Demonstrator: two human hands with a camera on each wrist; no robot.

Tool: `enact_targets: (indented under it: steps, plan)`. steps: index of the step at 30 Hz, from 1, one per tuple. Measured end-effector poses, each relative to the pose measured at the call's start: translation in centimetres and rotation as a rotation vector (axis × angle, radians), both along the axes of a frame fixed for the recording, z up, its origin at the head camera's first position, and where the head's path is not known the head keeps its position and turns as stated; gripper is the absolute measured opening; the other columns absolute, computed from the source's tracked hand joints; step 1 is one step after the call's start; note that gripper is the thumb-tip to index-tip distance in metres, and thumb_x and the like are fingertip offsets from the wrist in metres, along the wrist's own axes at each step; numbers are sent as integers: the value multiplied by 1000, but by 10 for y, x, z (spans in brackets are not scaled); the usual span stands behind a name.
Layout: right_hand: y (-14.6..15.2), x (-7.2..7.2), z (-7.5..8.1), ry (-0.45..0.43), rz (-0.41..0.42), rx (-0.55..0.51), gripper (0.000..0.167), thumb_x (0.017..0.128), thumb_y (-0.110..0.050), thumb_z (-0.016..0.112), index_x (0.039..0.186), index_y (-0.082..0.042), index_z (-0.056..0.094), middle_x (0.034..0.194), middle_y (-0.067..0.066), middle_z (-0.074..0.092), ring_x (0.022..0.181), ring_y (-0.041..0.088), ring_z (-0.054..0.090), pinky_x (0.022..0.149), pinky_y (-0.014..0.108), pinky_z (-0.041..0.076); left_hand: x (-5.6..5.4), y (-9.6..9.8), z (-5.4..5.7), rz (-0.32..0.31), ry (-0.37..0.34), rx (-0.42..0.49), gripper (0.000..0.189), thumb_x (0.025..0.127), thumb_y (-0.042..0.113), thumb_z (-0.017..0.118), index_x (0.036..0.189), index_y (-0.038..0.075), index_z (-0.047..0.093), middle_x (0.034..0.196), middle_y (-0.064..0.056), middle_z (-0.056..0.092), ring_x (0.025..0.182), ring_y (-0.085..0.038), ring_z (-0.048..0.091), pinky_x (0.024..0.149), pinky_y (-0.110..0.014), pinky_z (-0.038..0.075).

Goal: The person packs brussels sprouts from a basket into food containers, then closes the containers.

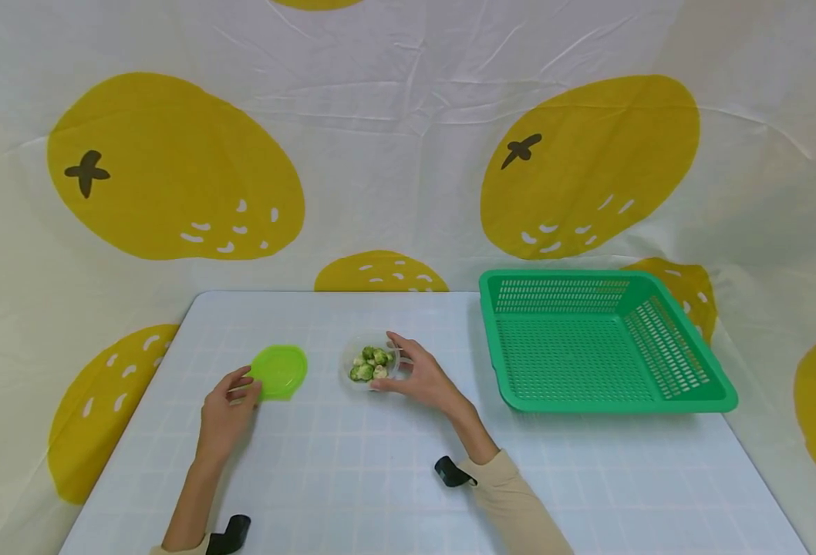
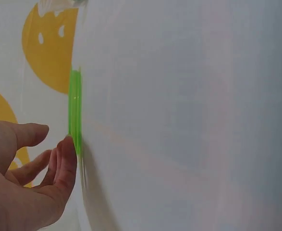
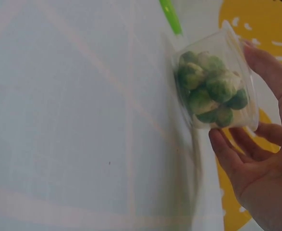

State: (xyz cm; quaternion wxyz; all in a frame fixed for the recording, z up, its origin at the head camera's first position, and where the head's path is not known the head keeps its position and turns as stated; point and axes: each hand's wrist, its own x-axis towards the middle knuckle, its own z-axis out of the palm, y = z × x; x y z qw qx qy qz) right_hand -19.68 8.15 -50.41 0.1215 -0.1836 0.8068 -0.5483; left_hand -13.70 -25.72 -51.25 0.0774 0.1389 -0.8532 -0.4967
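Observation:
A clear plastic container (image 3: 225, 44) stands upright on the table with several Brussels sprouts (image 1: 370, 365) inside. My right hand (image 1: 426, 379) holds it from the right, thumb on one side and fingers on the other. To the left of the container lies a bright green round lid (image 1: 280, 371), flat on the table. My left hand (image 1: 226, 412) is at the lid's left edge, its fingertips (image 2: 68, 147) close against the rim. The left thumb stays apart from the lid, and nothing is pinched.
A large green plastic basket (image 1: 588, 402) with slotted sides stands at the table's back right. The white table (image 1: 352, 478) has a faint check pattern. Behind it hangs a pale cloth (image 1: 394, 177) printed with big yellow fruit shapes.

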Motion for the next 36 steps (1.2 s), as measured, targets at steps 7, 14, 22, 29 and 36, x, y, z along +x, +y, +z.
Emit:
enact_targets:
  steps: [7,14,22,29,36]
  plan:
    - [-1,1,0,-16,-5,-5,93,87,-27,86,162,-13,33,158,11,40,141,27,46,114,40,43,1,-4,-1,49,-57,-63,50,101,15,65,145,-5,51,126,-26,59,105,-30,62,66,-4,40]
    - [-2,1,-1,-16,-8,-19,92,87,-27,86,162,-13,34,157,12,41,140,29,47,114,43,44,0,-7,-2,44,-110,-86,50,101,14,65,144,-7,50,128,-29,59,113,-40,62,68,-7,39]
    - [-1,3,0,-31,-14,-41,90,87,-26,86,161,-16,35,158,12,40,139,32,47,114,47,43,-5,-3,-2,75,-100,-140,45,98,14,66,135,-10,57,117,-28,65,106,-40,64,81,-33,49]
    - [-1,2,0,-35,-17,-20,92,86,-27,86,162,-17,34,158,11,40,139,30,48,113,44,44,-8,0,2,130,-82,-168,35,95,12,66,121,-11,68,103,-24,71,90,-33,67,74,-30,48]
    - [0,2,0,-33,-20,-2,93,86,-29,87,161,-15,35,158,12,40,137,32,50,112,45,46,-7,-1,5,163,-94,-102,34,94,12,64,117,-12,69,94,-21,72,62,-4,60,58,-14,44]
